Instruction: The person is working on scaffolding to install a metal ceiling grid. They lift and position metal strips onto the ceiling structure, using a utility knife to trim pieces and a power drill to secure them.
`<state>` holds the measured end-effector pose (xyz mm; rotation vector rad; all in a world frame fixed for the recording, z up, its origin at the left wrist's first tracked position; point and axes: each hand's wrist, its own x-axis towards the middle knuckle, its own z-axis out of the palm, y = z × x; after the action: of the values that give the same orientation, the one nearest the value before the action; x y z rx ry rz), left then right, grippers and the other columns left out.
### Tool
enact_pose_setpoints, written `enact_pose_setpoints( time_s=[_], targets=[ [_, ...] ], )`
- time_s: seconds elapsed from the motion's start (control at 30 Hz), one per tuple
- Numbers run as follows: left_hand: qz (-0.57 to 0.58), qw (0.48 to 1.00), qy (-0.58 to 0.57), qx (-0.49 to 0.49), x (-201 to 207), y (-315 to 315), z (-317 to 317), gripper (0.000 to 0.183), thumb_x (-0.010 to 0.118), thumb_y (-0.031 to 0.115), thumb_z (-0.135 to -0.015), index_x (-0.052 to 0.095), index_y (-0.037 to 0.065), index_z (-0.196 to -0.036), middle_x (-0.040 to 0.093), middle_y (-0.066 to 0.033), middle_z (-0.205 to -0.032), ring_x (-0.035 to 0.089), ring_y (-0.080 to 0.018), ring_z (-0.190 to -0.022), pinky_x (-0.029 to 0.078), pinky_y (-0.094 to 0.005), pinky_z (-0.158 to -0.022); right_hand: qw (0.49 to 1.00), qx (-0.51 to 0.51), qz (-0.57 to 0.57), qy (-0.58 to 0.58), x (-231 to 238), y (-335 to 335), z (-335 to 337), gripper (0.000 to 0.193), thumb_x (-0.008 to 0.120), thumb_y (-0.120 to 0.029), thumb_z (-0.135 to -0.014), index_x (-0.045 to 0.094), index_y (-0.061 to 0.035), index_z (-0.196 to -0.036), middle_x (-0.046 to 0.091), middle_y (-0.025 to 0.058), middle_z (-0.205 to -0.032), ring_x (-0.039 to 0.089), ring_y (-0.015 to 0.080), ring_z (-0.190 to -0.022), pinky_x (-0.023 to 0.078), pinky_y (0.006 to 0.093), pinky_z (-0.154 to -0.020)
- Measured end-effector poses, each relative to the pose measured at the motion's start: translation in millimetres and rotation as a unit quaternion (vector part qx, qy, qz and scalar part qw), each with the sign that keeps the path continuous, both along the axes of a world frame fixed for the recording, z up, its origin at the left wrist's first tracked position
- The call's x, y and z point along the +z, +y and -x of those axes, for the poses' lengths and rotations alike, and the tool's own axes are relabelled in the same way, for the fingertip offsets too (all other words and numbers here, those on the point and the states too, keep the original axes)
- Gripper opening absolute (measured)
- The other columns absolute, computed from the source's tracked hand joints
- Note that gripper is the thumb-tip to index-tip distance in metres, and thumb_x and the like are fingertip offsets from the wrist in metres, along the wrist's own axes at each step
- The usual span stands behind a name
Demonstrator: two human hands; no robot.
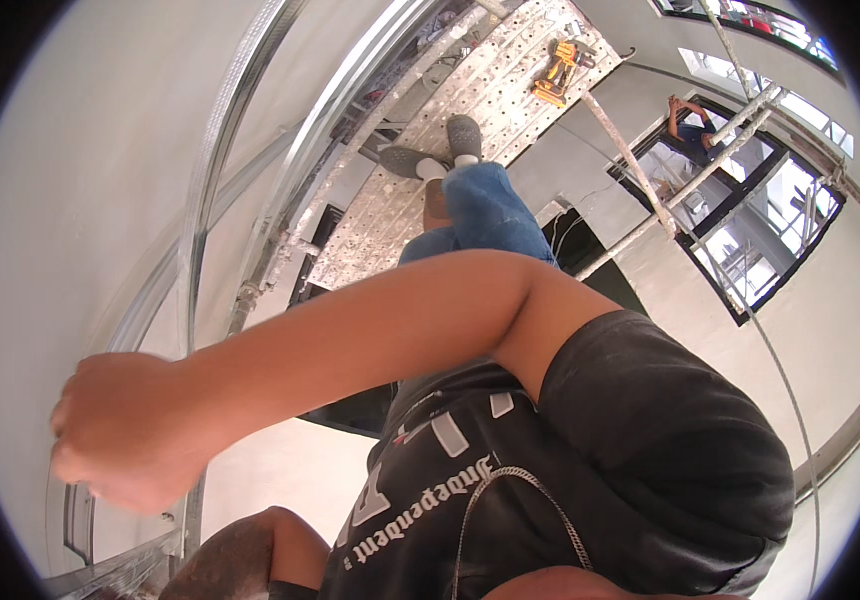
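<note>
My right arm reaches across my chest to the left. At its end my right hand [125,430] is closed in a fist beside the metal framing stud [193,240] along the pale wall. Whatever it may hold is hidden behind the curled fingers. Lower left, part of my left arm shows, bent and dusty below a black sleeve; my left hand itself is out of view. Farther off, a yellow and black cordless drill [556,80] lies on the far end of the scaffold platform [510,90], beyond my feet.
I stand on the perforated, paint-splattered platform. Scaffold tubes [630,165] cross at the right, where a rope or cable [775,350] hangs. Another person [695,130] is at a black-framed window [750,210]. More metal profiles [120,570] run along the lower left.
</note>
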<state>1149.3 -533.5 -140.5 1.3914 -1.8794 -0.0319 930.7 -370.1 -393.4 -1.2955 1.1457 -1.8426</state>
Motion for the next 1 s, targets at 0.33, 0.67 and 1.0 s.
enact_pose_setpoints(
  time_s=[0.33, 0.67, 1.0],
  targets=[
    [-0.019, 1.0, -0.006, -0.018, 9, 7, 1, 0.035, 0.078, 0.023, -0.087, 0.071, -0.003, -0.109, 0.073, -0.0145, -0.106, 0.067, -0.0248, -0.094, 0.053, -0.0386, -0.087, 0.905, -0.05, -0.413, -0.083, -238, 265, 65, 0.025, 0.068, -0.015, -0.093, 0.071, -0.0044, -0.116, 0.073, 0.0108, -0.109, 0.071, 0.0247, -0.094, 0.057, 0.0389, -0.082],
    [0.242, 0.969, 0.046, -0.024, -43, 72, 39, 0.04, 0.062, 0.025, -0.098, 0.059, -0.002, -0.128, 0.064, -0.017, -0.13, 0.057, -0.0278, -0.124, 0.046, -0.0441, -0.104, 0.665, -0.334, -0.64, -0.193, -444, 543, 180, 0.035, 0.063, -0.021, -0.095, 0.07, 0.0023, -0.12, 0.071, 0.008, -0.098, 0.064, 0.0145, -0.082, 0.052, 0.0287, -0.073],
    [-0.344, 0.86, -0.102, -0.362, -412, 226, 27, 0.014, 0.069, 0.007, -0.092, 0.061, 0.0, -0.101, 0.067, -0.0163, -0.108, 0.063, -0.0245, -0.09, 0.054, -0.0349, -0.079, 0.731, -0.242, -0.638, 0.014, -485, 442, 133, 0.038, 0.069, -0.021, -0.094, 0.066, 0.0009, -0.125, 0.074, 0.0183, -0.109, 0.07, 0.0287, -0.1, 0.053, 0.0386, -0.091]
  ],
)
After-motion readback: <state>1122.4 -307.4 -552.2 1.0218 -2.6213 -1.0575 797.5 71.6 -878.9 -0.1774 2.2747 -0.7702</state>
